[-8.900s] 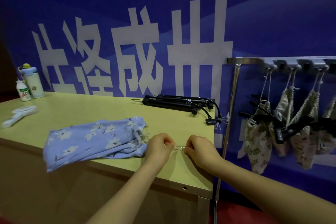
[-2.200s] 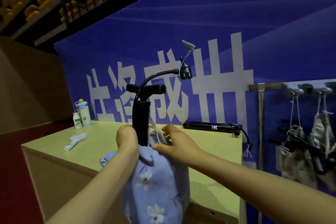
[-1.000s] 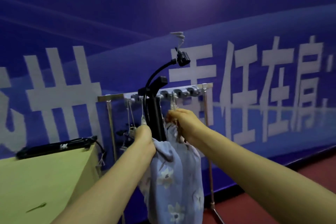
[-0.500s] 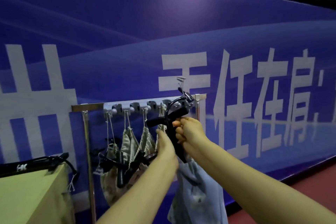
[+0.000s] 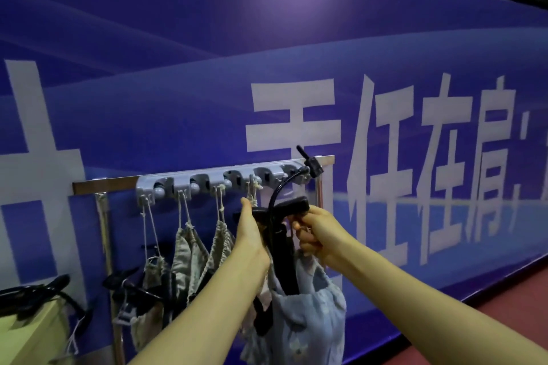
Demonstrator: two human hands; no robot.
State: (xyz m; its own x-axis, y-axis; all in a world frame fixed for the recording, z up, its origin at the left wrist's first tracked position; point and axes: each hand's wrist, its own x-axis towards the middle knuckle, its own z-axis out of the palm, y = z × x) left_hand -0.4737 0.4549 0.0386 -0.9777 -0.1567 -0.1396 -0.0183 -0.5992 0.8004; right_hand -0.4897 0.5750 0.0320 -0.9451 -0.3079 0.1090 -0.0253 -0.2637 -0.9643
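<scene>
A light blue floral drawstring bag (image 5: 308,317) hangs between my hands with a black hand pump (image 5: 284,249) standing out of its mouth. The pump's hose curves up to a nozzle beside the right end of the grey hook strip (image 5: 207,181). My left hand (image 5: 250,234) reaches up at the pump's left side, fingertips at a pale cord (image 5: 254,194) that hangs from a hook. My right hand (image 5: 318,232) is curled around the bag's gathered top, just right of the pump's T-handle.
The hook strip sits on a metal rail and stand (image 5: 103,216) against a blue banner wall. Three beige patterned bags (image 5: 189,252) with black pumps hang from hooks to the left. A yellow-green table corner (image 5: 32,332) with another black pump (image 5: 29,290) lies at lower left. Red floor shows at lower right.
I turned from the table to the rack, carrying the bag with the pump in it. Over the last half second both hands rose closer to the right-hand hooks.
</scene>
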